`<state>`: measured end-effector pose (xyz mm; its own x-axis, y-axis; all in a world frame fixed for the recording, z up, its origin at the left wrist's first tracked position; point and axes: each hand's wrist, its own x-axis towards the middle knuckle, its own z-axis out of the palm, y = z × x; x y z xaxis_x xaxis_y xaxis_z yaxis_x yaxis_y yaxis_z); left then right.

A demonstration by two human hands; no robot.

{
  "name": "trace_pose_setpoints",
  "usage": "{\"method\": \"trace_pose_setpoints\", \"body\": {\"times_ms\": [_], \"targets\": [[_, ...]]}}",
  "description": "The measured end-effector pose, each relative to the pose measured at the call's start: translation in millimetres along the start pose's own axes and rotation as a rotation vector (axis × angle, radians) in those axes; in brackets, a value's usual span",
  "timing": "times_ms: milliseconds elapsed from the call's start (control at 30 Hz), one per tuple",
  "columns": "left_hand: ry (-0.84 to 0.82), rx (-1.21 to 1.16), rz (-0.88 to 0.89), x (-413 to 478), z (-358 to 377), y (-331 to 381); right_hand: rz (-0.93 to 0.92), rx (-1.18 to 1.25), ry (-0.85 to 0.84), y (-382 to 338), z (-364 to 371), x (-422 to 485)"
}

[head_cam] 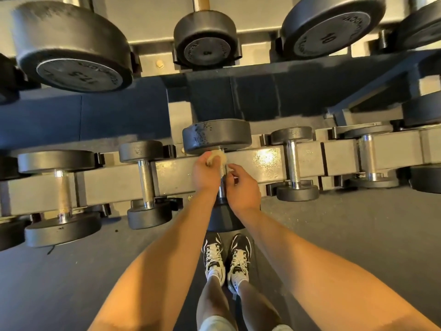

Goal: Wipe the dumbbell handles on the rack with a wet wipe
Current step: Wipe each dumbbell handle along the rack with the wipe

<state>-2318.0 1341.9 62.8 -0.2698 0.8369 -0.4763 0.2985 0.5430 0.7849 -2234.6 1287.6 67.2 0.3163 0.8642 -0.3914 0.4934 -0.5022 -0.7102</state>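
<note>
The wet wipe [216,158] is gripped in the left hand [205,172] and pressed against the far end of the handle [222,187] of the centre dumbbell [216,136]. The right hand [243,187] is set beside the handle with fingers curled; whether anything is held cannot be told. The dumbbell is seated on the lower tier of the rack [265,163], between smaller dumbbells [146,182].

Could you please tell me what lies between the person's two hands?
In the head view, the chrome dumbbell handle runs between the left hand, which holds the wipe, and the right hand.
</note>
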Motion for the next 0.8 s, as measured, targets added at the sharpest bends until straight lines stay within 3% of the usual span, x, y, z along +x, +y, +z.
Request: {"method": "trace_pose_setpoints", "body": {"times_ms": [167, 400, 567, 667, 800], "targets": [[-0.069, 0.049, -0.066, 8, 7, -5, 0.022, 0.003, 0.006, 1, 0, 1], [-0.153, 0.272, 0.064, 2, -16, -36, 0.088, 0.021, 0.000, -1, -2, 1], [-0.041, 0.157, 0.048, 5, -7, -14, 0.061, -0.035, -0.014, -2, -2, 1], [0.060, 0.001, -0.065, 7, 4, -3, 0.061, -0.052, -0.012, -3, -3, 1], [-0.024, 0.112, 0.001, -6, 5, -4, 0.064, -0.080, -0.024, -5, -3, 0]]}}
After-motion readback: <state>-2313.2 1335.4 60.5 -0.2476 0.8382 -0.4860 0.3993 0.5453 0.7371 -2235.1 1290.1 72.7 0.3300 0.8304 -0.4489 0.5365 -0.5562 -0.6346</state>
